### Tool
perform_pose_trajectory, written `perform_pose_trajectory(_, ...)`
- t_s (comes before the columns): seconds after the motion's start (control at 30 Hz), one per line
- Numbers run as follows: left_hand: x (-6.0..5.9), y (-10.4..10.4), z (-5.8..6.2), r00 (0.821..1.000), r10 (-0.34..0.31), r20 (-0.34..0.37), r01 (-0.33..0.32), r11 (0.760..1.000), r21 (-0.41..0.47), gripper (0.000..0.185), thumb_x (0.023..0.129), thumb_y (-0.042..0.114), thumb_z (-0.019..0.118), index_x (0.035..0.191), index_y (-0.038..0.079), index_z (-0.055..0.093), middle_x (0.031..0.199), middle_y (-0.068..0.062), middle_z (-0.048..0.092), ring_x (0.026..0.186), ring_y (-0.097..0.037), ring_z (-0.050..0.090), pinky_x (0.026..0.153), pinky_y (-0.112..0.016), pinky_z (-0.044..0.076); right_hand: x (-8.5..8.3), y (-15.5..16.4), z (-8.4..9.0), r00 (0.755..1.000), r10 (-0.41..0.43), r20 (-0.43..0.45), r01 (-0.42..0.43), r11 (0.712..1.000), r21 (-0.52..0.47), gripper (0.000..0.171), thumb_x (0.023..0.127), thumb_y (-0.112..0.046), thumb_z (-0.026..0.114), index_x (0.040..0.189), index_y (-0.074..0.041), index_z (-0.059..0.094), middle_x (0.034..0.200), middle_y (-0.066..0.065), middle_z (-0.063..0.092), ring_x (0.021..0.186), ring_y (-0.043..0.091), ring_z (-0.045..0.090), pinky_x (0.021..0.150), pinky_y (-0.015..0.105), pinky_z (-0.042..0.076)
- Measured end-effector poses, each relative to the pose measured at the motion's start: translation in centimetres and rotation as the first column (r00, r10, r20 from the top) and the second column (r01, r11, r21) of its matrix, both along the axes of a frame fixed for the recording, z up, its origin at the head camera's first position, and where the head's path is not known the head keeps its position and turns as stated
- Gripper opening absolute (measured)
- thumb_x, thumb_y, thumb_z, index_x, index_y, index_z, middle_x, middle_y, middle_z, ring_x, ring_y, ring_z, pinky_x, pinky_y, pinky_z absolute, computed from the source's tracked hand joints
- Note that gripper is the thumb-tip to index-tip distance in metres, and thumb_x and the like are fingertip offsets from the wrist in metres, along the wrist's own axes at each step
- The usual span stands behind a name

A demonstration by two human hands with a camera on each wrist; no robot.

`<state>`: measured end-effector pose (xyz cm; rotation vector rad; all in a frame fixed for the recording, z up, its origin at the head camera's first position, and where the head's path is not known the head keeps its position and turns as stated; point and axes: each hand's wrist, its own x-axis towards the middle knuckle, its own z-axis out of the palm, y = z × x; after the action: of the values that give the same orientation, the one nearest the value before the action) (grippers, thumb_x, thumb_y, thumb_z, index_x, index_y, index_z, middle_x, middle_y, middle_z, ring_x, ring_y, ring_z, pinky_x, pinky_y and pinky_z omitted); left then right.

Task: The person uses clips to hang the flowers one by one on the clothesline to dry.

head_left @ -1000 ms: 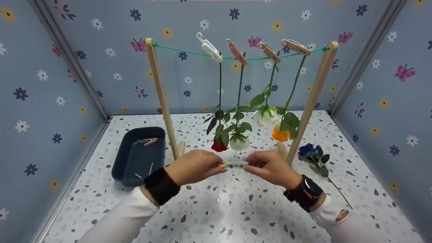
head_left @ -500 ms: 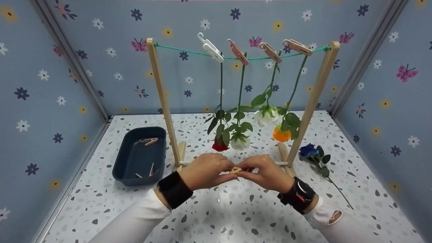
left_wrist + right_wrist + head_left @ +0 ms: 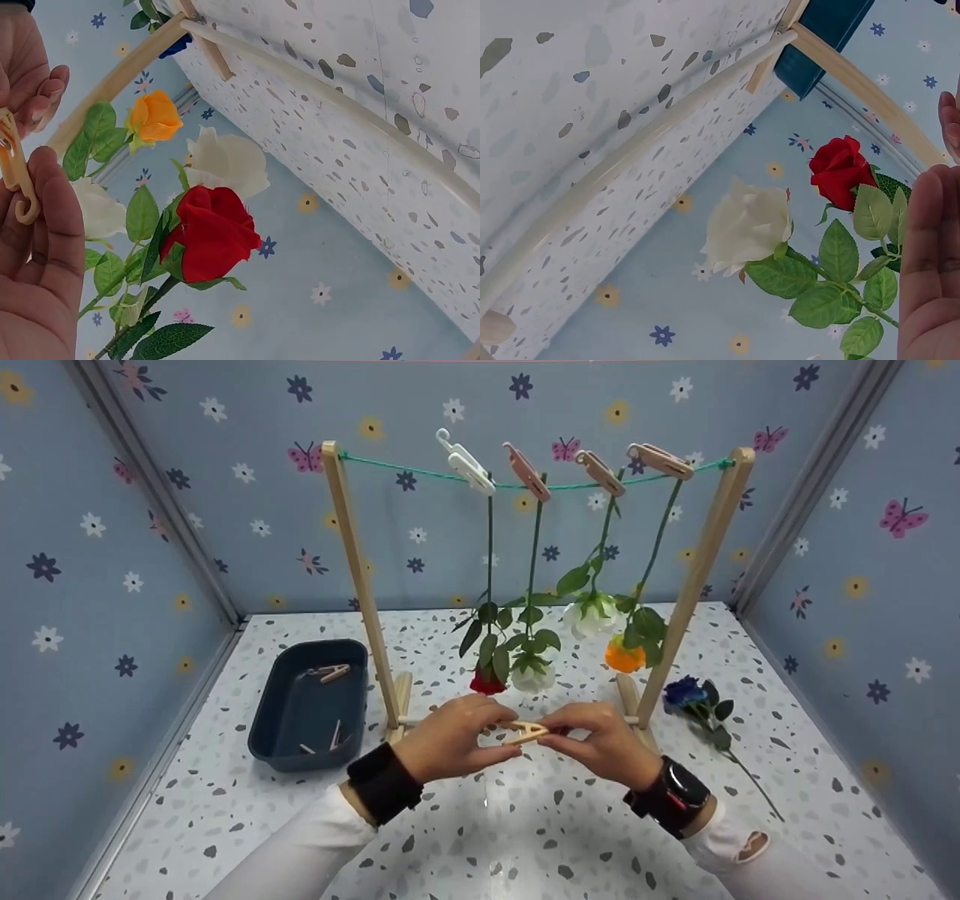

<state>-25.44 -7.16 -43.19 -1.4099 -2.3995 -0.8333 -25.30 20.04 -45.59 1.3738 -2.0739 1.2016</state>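
Between my two hands is a small tan clothespin (image 3: 531, 730), low in front of the hanging flowers. My left hand (image 3: 457, 739) has thumb and forefinger at the clothespin's spread legs, one on each side. My right hand (image 3: 600, 739) pinches its other end between thumb and fingers. In the left wrist view the hooked end of the clothespin (image 3: 25, 206) lies against the left fingers (image 3: 64, 210). Just behind the hands hang a red rose (image 3: 487, 681) and a white rose (image 3: 532, 679), heads down. The right wrist view shows only part of the right hand (image 3: 934, 277).
A wooden frame (image 3: 358, 577) carries a green cord (image 3: 409, 472) with several clothespins holding flowers, including an orange one (image 3: 625, 656). At left stands a dark blue bin (image 3: 307, 735) with a few clothespins inside. A blue rose (image 3: 684, 691) lies on the table at right.
The right hand has come left to meet the left hand and taken hold of the clothespin's end. Since half a second ago the hands have drawn slightly apart, showing more of the clothespin.
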Motion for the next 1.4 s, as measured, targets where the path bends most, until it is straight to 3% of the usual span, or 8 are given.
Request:
perform_pose_trajectory(0.2,0.0,0.0,0.2,0.997,-0.003,0.071,0.002,1.000,0.019,0.029,0.098,0.023,0.083,0.117,0.002,0.077,0.105,-0.012,0.078,0.093,-0.027,0.074,0.084,-0.036,0.063,0.3,0.1,-0.5,0.999,-0.039,0.035,0.040,0.999,-0.018,0.020,0.090,0.005,0.083,0.108,-0.003,0.083,0.091,0.014,0.082,0.076,0.021,0.077,0.076,0.018,0.061)
perform_pose_trajectory(0.5,-0.2,0.1,0.3,0.996,0.009,0.092,-0.007,1.000,-0.021,0.024,0.099,0.022,0.082,0.113,0.002,0.079,0.102,-0.010,0.079,0.088,-0.024,0.073,0.080,-0.034,0.061,0.3,1.1,-1.0,0.994,-0.098,0.050,0.096,0.995,0.036,0.025,0.088,0.005,0.084,0.112,-0.003,0.081,0.094,0.011,0.082,0.076,0.020,0.077,0.075,0.021,0.063)
perform_pose_trajectory(0.7,-0.6,-0.3,0.0,0.996,0.029,0.089,-0.025,0.999,-0.038,0.025,0.099,0.023,0.082,0.113,0.002,0.080,0.101,-0.011,0.080,0.088,-0.024,0.073,0.080,-0.036,0.062,-0.2,4.5,-0.9,0.962,-0.262,0.080,0.251,0.960,0.120,0.025,0.087,0.001,0.088,0.111,0.000,0.080,0.098,0.012,0.082,0.078,0.017,0.076,0.071,0.031,0.066)
perform_pose_trajectory(0.87,-1.1,-0.9,-0.2,0.998,0.006,0.057,-0.004,1.000,-0.031,0.021,0.099,0.020,0.082,0.110,0.002,0.079,0.099,-0.010,0.079,0.087,-0.023,0.072,0.080,-0.036,0.061,-1.1,9.0,-0.6,0.866,-0.472,0.167,0.428,0.871,0.241,0.016,0.091,-0.004,0.086,0.107,-0.001,0.081,0.092,0.007,0.081,0.077,0.013,0.073,0.070,0.025,0.062)
perform_pose_trajectory(1.07,-1.4,-1.3,-0.5,1.000,-0.017,0.018,0.018,1.000,-0.025,0.018,0.099,0.018,0.081,0.106,0.002,0.077,0.097,-0.012,0.077,0.087,-0.025,0.072,0.080,-0.037,0.061,-2.1,14.3,-0.1,0.679,-0.699,0.223,0.549,0.685,0.478,0.011,0.099,-0.015,0.080,0.105,-0.005,0.082,0.091,0.006,0.081,0.080,0.017,0.072,0.073,0.034,0.059)
perform_pose_trajectory(1.13,-1.4,-1.4,-0.5,1.000,-0.019,0.007,0.020,0.999,-0.030,0.018,0.099,0.018,0.081,0.106,0.001,0.076,0.097,-0.012,0.076,0.088,-0.025,0.072,0.081,-0.038,0.061,-2.4,16.1,-0.1,0.639,-0.741,0.207,0.546,0.626,0.556,0.014,0.099,-0.019,0.080,0.102,-0.005,0.082,0.090,0.007,0.080,0.079,0.018,0.072,0.073,0.039,0.059)
perform_pose_trajectory(1.27,-1.4,-1.4,-0.7,1.000,-0.022,-0.002,0.022,0.999,-0.039,0.019,0.100,0.018,0.081,0.106,0.000,0.076,0.098,-0.011,0.077,0.089,-0.025,0.073,0.082,-0.037,0.061,-2.8,19.3,-0.8,0.601,-0.778,0.183,0.518,0.553,0.653,0.019,0.097,-0.019,0.079,0.096,0.000,0.078,0.084,0.010,0.076,0.073,0.020,0.067,0.067,0.043,0.056)
perform_pose_trajectory(1.4,-1.4,-1.4,-0.8,1.000,-0.018,0.005,0.018,0.999,-0.050,0.019,0.100,0.018,0.081,0.106,0.001,0.076,0.097,-0.011,0.077,0.088,-0.024,0.073,0.082,-0.036,0.062,-2.8,21.8,-1.9,0.587,-0.790,0.178,0.489,0.521,0.700,0.018,0.095,-0.015,0.078,0.085,0.000,0.073,0.072,0.006,0.066,0.063,0.016,0.057,0.059,0.038,0.048)
